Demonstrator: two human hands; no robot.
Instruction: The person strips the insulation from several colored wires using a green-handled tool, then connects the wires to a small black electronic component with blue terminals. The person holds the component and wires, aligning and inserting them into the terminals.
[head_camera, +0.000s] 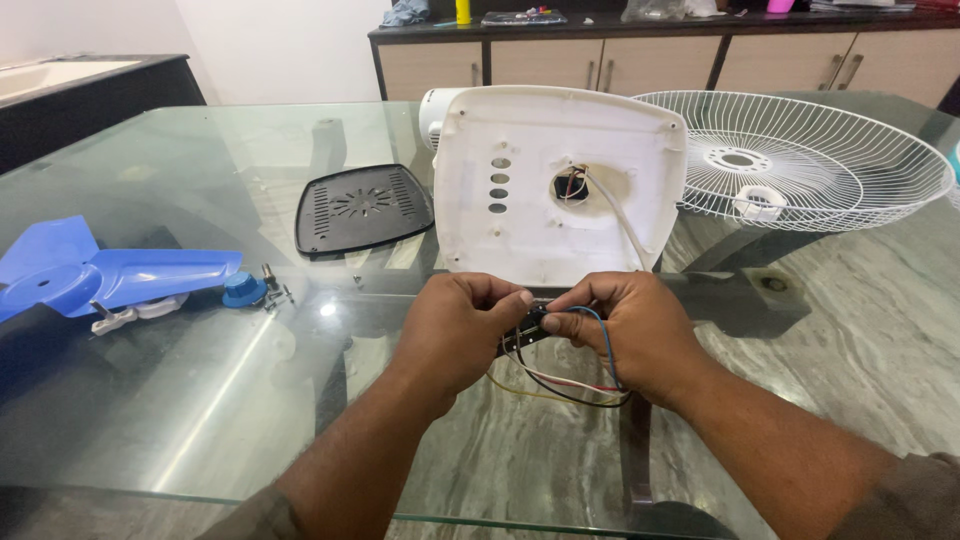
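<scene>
Both hands meet over a glass table (180, 400), pinching a small black switch block (532, 322) with coloured wires (575, 385) looping below it. My left hand (458, 335) grips its left end, my right hand (632, 335) its right end. Just behind stands a white fan base shell (555, 185), tipped up with its underside toward me. A white cable (620, 215) runs out of its round hole down to the hands.
A black vented base cover (362, 207) lies left of the shell. A blue fan blade (90, 275), a blue cap (243, 290) and small screws (278, 296) sit at the far left. A white wire fan guard (800, 160) lies at the right. Cabinets stand behind.
</scene>
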